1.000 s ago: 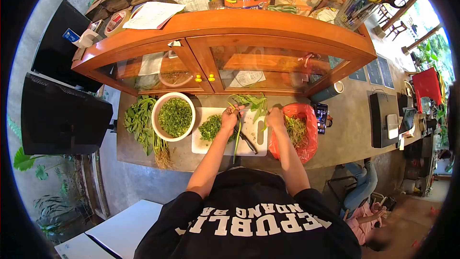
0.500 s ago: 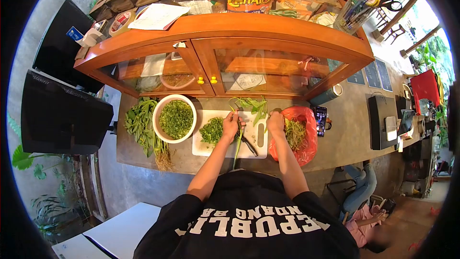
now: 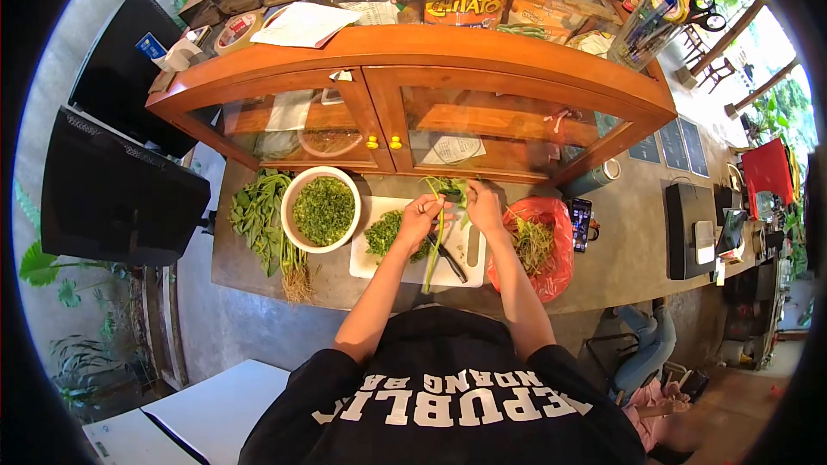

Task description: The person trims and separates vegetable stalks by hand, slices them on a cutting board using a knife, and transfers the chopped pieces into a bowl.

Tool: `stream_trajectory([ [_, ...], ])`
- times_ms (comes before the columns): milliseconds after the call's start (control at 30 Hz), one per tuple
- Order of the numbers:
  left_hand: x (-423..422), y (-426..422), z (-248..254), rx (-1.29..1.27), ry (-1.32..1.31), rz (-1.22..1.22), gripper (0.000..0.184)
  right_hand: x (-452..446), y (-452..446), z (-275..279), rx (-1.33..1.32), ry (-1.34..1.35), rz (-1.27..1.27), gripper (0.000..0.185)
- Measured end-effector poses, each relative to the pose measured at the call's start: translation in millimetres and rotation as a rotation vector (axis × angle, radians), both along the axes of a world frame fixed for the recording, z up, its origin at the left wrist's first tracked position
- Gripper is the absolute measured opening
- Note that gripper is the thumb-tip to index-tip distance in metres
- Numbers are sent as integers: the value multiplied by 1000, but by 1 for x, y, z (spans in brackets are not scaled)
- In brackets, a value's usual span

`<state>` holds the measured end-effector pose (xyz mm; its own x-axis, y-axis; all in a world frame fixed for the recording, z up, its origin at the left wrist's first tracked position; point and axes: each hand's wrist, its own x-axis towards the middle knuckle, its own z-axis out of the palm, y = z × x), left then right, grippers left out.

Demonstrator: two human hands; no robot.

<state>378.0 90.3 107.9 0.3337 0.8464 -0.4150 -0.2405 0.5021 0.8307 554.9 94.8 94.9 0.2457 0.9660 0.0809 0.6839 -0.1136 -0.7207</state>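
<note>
My left hand [image 3: 420, 217] is closed around a leafy green stalk [image 3: 434, 260], whose bare lower end points toward me. My right hand [image 3: 484, 207] is up at the stalk's leafy top, fingers pinched on its leaves. Both hands are above a white cutting board [image 3: 369, 272]. On the board lie chopped greens [image 3: 383, 234], left of my left hand, and a knife with a black handle [image 3: 453, 267] under the stalk. A white bowl [image 3: 287, 228] full of chopped greens [image 3: 324, 212] stands to the left.
Whole greens with roots [image 3: 263, 215] lie left of the bowl. A red plastic bag [image 3: 558, 250] holding stalk scraps [image 3: 534, 245] sits right of the board, beside a phone [image 3: 581, 226]. A wooden glass-door cabinet [image 3: 413, 56] closes off the back. A seated person [image 3: 646, 349] is at lower right.
My right hand has moved left from near the red bag to the stalk's leafy top and now pinches its leaves. The left hand keeps hold of the stalk. The whole view has shifted slightly.
</note>
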Motion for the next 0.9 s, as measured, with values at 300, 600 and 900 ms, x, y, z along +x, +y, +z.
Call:
stream_trajectory([
  [300, -22, 1, 40, 49, -86, 183, 19, -40, -66, -19, -440, 993, 487, 38],
  [600, -100, -16, 59, 244, -28, 659, 11, -35, -92, -15, -429, 934, 519, 22],
  [900, -139, -77, 21, 134, 32, 801, 15, -14, -108, -2, -400, 818, 498, 23],
])
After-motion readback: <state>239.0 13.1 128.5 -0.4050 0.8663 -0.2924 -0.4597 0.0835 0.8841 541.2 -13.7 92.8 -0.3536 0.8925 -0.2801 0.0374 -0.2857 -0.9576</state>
